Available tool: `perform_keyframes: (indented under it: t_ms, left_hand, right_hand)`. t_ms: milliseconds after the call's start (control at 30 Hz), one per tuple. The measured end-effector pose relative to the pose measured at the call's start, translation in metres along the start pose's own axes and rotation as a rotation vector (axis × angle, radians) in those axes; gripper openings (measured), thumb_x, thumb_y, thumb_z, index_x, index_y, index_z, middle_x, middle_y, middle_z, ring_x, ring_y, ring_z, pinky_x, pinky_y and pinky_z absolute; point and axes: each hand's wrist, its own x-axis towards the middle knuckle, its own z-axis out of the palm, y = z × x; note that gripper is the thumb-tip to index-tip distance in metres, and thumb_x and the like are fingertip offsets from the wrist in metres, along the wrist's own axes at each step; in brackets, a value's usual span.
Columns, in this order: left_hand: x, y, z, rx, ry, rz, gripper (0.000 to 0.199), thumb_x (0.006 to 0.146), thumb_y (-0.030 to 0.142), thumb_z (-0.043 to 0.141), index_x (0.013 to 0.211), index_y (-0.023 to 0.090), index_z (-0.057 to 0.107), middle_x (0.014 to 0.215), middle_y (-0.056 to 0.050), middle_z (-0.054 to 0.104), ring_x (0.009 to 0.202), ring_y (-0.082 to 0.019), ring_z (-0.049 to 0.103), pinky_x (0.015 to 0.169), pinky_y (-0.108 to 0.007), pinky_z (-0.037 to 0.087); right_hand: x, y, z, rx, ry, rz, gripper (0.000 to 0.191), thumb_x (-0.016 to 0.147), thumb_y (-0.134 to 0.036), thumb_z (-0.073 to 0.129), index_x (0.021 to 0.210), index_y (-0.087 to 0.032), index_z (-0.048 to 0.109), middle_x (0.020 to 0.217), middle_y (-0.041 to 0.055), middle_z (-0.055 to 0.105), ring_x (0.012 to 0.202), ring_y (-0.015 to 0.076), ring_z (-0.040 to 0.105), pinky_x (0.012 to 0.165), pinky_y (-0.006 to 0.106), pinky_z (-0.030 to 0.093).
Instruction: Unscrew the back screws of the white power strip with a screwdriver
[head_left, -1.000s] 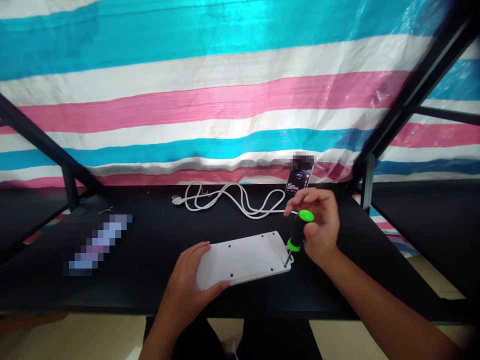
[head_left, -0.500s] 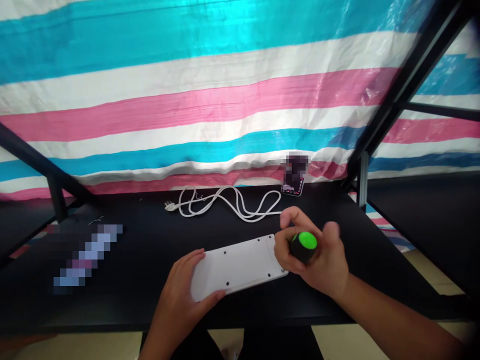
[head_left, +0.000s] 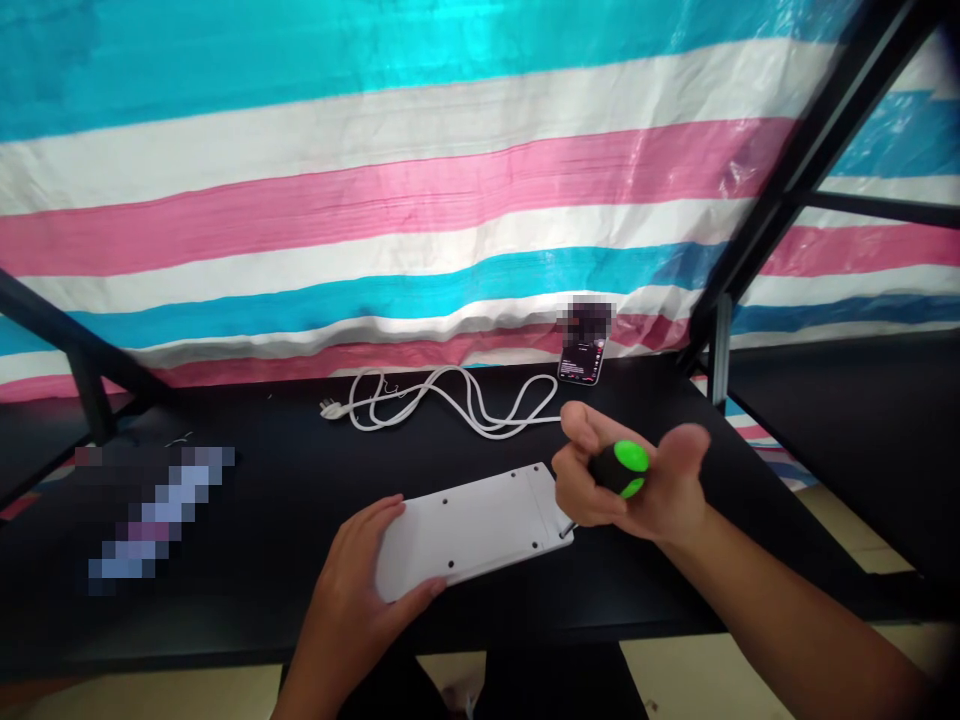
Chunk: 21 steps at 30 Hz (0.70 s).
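Note:
A white power strip lies back side up on the black table, several dark screw holes along its edges. My left hand grips its left end, thumb on the near edge and fingers on the far edge. My right hand is wrapped round the black and green handle of a screwdriver, its thumb raised off the handle. The screwdriver's thin shaft slants down to the hole at the strip's near right corner. A white cord runs from behind my right hand to a plug.
A phone leans upright against the striped plastic sheet at the table's back. A blurred-out flat item lies on the left of the table. Black frame bars rise at both sides.
My right hand has turned and tilted the screwdriver handle to the right, so its shaft now shows at the corner hole. My left hand keeps its hold on the strip.

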Motion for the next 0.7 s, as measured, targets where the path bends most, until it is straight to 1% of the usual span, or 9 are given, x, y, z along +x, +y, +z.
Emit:
perform_keyframes:
  t_ms: [100, 167, 267, 300, 367, 467, 533, 600, 700]
  left_hand:
    - [0.0, 0.0003, 0.0002, -0.001, -0.004, -0.01, 0.072, 0.086, 0.058, 0.077, 0.145, 0.028, 0.048, 0.145, -0.013, 0.061, 0.129, -0.037, 0.062, 0.106, -0.06, 0.057]
    - [-0.0004, 0.0005, -0.0001, -0.004, -0.007, -0.009, 0.072, 0.086, 0.057, 0.077, 0.145, 0.027, 0.048, 0.145, -0.013, 0.061, 0.13, -0.036, 0.062, 0.107, -0.06, 0.057]
    - [-0.0011, 0.0005, -0.0006, -0.009, 0.001, 0.0, 0.071, 0.086, 0.056, 0.078, 0.145, 0.027, 0.049, 0.145, -0.013, 0.061, 0.13, -0.036, 0.062, 0.108, -0.059, 0.057]
    - [-0.0013, 0.0004, -0.0005, -0.009, 0.003, 0.0, 0.071, 0.086, 0.056, 0.078, 0.145, 0.027, 0.049, 0.145, -0.013, 0.061, 0.13, -0.036, 0.062, 0.108, -0.059, 0.057]
    - [-0.0015, -0.0001, -0.0002, -0.009, 0.005, -0.005, 0.072, 0.086, 0.057, 0.078, 0.145, 0.027, 0.049, 0.145, -0.013, 0.06, 0.13, -0.036, 0.062, 0.108, -0.059, 0.056]
    - [-0.0015, -0.0006, 0.0006, -0.008, 0.004, -0.007, 0.073, 0.086, 0.059, 0.077, 0.146, 0.028, 0.048, 0.145, -0.013, 0.06, 0.13, -0.037, 0.062, 0.107, -0.06, 0.056]
    - [-0.0012, -0.0007, 0.001, -0.006, 0.001, -0.009, 0.072, 0.087, 0.058, 0.077, 0.145, 0.028, 0.048, 0.145, -0.013, 0.061, 0.129, -0.037, 0.062, 0.106, -0.06, 0.057]
    - [-0.0009, -0.0004, 0.0012, -0.004, -0.003, -0.011, 0.071, 0.087, 0.057, 0.076, 0.145, 0.028, 0.048, 0.145, -0.013, 0.06, 0.129, -0.036, 0.062, 0.106, -0.06, 0.057]
    - [-0.0009, 0.0005, 0.0008, -0.002, -0.001, -0.009, 0.071, 0.088, 0.056, 0.076, 0.146, 0.028, 0.047, 0.146, -0.013, 0.06, 0.13, -0.036, 0.061, 0.107, -0.061, 0.057]
  right_hand:
    - [-0.0002, 0.0034, -0.0025, -0.026, -0.089, -0.02, 0.051, 0.095, -0.074, 0.059, 0.091, -0.024, 0.049, 0.06, -0.0076, 0.046, 0.047, 0.0091, 0.034, 0.048, 0.022, 0.035]
    - [-0.0001, 0.004, -0.0028, -0.05, -0.127, -0.014, 0.056, 0.103, -0.072, 0.044, 0.082, -0.021, 0.054, 0.057, -0.0036, 0.048, 0.048, 0.0107, 0.04, 0.049, 0.024, 0.037]
    - [0.0, 0.0028, -0.0011, -0.017, -0.087, 0.009, 0.071, 0.103, -0.078, 0.023, 0.073, -0.021, 0.053, 0.05, -0.0039, 0.041, 0.042, 0.0104, 0.034, 0.045, 0.025, 0.031]
    - [0.0, 0.0021, -0.0006, 0.002, -0.061, 0.011, 0.071, 0.1, -0.083, 0.026, 0.077, -0.021, 0.053, 0.049, -0.006, 0.039, 0.04, 0.0097, 0.03, 0.043, 0.024, 0.029]
    - [0.0003, 0.0009, -0.0006, 0.013, -0.033, 0.003, 0.065, 0.091, -0.088, 0.044, 0.088, -0.024, 0.05, 0.051, -0.0098, 0.038, 0.04, 0.0084, 0.024, 0.043, 0.022, 0.027]
    - [0.0009, 0.0001, -0.0034, -0.016, -0.047, -0.028, 0.055, 0.089, -0.077, 0.064, 0.09, -0.024, 0.049, 0.059, -0.009, 0.044, 0.043, 0.0078, 0.028, 0.045, 0.021, 0.03]
    - [0.0014, -0.0005, -0.0052, -0.038, -0.05, -0.032, 0.052, 0.098, -0.072, 0.055, 0.082, -0.022, 0.052, 0.061, -0.0052, 0.047, 0.045, 0.0088, 0.034, 0.046, 0.022, 0.033]
    - [0.0019, -0.0016, -0.0055, -0.036, -0.047, -0.016, 0.061, 0.104, -0.071, 0.04, 0.074, -0.021, 0.053, 0.058, -0.0033, 0.044, 0.046, 0.0099, 0.035, 0.046, 0.024, 0.032]
    - [0.0022, -0.0035, -0.003, 0.021, -0.015, 0.007, 0.062, 0.098, -0.08, 0.04, 0.081, -0.022, 0.055, 0.054, -0.0072, 0.036, 0.044, 0.0096, 0.027, 0.045, 0.024, 0.026]
